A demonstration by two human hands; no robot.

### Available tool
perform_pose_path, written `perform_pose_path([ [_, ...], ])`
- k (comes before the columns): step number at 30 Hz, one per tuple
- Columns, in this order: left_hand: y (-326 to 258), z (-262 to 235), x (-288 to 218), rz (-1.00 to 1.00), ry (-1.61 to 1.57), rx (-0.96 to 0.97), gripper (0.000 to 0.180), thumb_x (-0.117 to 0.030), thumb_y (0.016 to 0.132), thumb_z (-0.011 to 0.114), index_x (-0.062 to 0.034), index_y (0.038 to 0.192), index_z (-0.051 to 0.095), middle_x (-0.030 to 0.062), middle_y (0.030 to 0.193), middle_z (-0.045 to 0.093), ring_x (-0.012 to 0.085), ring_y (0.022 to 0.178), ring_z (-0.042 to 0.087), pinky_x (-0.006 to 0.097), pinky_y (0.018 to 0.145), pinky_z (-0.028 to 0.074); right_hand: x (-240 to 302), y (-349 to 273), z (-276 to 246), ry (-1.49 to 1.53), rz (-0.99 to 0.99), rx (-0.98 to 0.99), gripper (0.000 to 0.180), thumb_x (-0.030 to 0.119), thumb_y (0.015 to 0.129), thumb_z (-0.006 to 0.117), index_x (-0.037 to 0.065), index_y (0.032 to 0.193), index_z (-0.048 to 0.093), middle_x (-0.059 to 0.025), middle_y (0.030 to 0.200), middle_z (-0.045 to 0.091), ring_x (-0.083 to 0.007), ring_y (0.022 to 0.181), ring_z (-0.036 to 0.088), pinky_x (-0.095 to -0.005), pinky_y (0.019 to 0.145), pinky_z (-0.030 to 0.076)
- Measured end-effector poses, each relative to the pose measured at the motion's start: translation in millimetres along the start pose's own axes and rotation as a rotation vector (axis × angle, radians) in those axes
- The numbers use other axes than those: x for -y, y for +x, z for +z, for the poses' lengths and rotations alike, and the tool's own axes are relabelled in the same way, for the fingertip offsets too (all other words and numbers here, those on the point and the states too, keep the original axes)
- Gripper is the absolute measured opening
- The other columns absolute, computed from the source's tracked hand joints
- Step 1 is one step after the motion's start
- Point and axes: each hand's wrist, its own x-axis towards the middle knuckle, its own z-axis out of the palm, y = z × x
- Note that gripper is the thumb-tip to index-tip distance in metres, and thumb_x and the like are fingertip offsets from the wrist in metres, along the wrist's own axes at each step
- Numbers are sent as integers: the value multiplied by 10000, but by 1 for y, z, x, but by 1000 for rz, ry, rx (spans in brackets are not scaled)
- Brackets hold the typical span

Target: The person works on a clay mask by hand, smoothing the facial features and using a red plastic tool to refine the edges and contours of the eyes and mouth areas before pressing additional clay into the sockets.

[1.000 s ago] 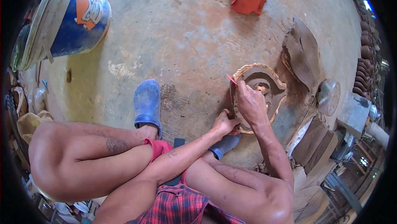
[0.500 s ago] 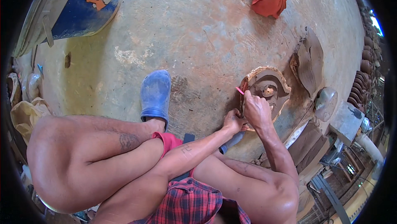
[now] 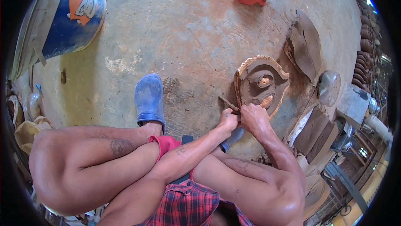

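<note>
On floor (image 3: 188, 59), right of blue shoe (image 3: 149, 96), left hand (image 3: 227, 121) beside near-left edge of mould (image 3: 252, 60), fingers partly curled, cannot tell what they grip; thin dark clay strip (image 3: 227, 102) slanting far-left from hands; right hand (image 3: 254, 117) closed, knuckles up, over mould's near edge, anything inside hidden; brown clay lining (image 3: 252, 91) within rough orange-tan rim, round and crescent openings showing; long axis roughly near to far, pointed corner toward right.
</note>
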Motion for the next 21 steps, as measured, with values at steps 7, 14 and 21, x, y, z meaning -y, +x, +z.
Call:
perform_pose_path([
  [7,-18,-21,-50,-70,207,-13,271,-101,911,764,7,1100,602,115,936,720,161,726,739,237,576,628,-51,-52,-16,200,152,137,256,154,897,681,-17,1075,749,-239,900,756,-389,875,762,-463,815,614],
  [14,-44,-12,-76,-34,1049,408,228,-150,815,789,-25,939,644,89,797,708,160,683,707,317,576,538,-132,-128,81,440,616,-510,299,176,981,679,-2,1220,705,-224,1097,742,-388,1057,710,-432,949,556],
  [21,-82,48,-81,406,1639,829,347,-213,773,789,-25,1042,674,134,848,710,310,809,716,418,733,564,-61,-115,87,1144,114,-795,469,275,1003,704,-62,1325,650,-222,1273,706,-337,1193,675,-404,1026,515],
])
